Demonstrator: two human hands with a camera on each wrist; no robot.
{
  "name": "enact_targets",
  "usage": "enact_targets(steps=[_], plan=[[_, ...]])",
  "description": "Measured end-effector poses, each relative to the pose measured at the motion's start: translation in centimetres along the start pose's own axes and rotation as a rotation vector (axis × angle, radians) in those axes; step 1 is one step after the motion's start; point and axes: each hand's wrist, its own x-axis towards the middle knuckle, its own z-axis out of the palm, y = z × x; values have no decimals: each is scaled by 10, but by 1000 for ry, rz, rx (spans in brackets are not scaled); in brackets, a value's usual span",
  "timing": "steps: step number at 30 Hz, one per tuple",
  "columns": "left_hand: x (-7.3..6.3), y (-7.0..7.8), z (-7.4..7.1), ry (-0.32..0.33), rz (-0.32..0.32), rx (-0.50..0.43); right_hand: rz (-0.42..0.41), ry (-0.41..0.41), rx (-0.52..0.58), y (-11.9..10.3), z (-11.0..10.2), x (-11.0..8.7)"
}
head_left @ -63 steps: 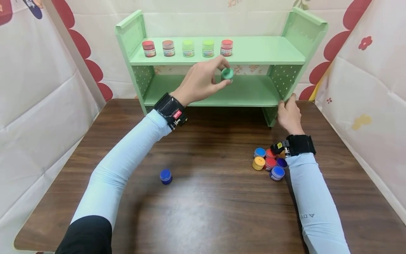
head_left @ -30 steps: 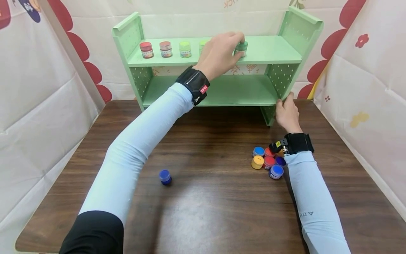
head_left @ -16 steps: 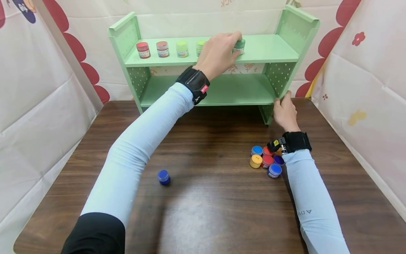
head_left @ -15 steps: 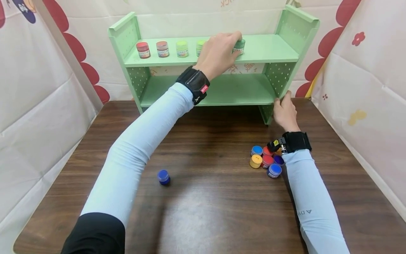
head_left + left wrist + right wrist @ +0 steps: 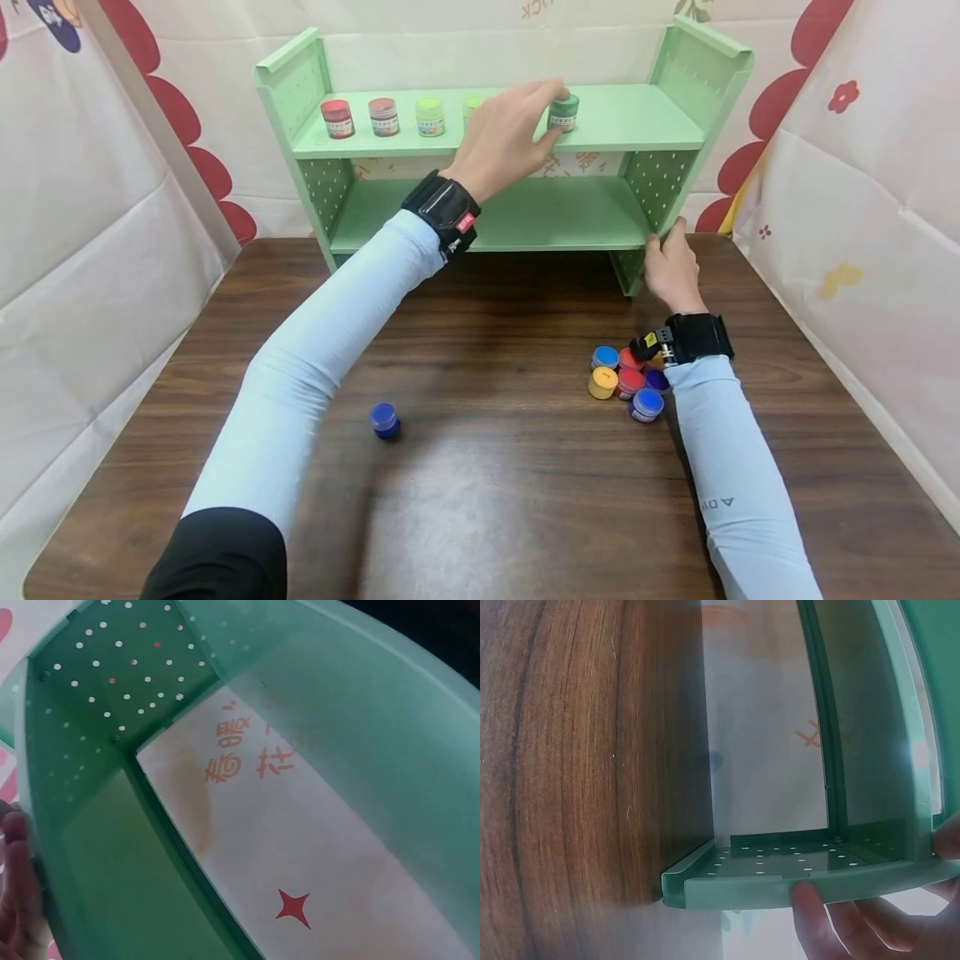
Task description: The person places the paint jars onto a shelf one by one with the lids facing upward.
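Observation:
On the upper board of a pale green shelf (image 5: 450,243), a dark green jar (image 5: 564,112) stands upright at the right end of a row. Beside it, my left hand (image 5: 506,137) has its thumb and index finger parted at the jar's left side, and most of the jar shows. That hand hides a red jar and part of a lime jar (image 5: 472,107). My right hand (image 5: 671,267) grips the shelf's right side panel; the right wrist view shows its fingers (image 5: 814,919) curled over the panel's edge.
Left along the upper board stand a red jar (image 5: 337,119), a pinkish jar (image 5: 384,117) and another lime jar (image 5: 431,117). A lone blue jar (image 5: 386,421) sits on the wooden table (image 5: 480,500). Several jars, including a yellow jar (image 5: 603,383), cluster by the right wrist.
My left hand has carried the green jar up from before the lower board onto the upper board, and its fingers have since loosened. The right hand keeps its grip on the panel.

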Motion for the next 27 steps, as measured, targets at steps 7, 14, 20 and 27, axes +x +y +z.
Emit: enact_targets(steps=[7, 14, 20, 27], plan=[[-38, -7, 2, 106, 122, -88, -13, -10, 11, -1, 0, -1], [-90, -12, 8, 93, 129, -190, -11, -26, 16, -1, 0, -3], [-130, -17, 19, 37, 99, -290, -6, -27, 6, 1, 0, -3], [-170, -27, 31, -85, 24, -325, -6, -34, 7, 0, 0, -4]])
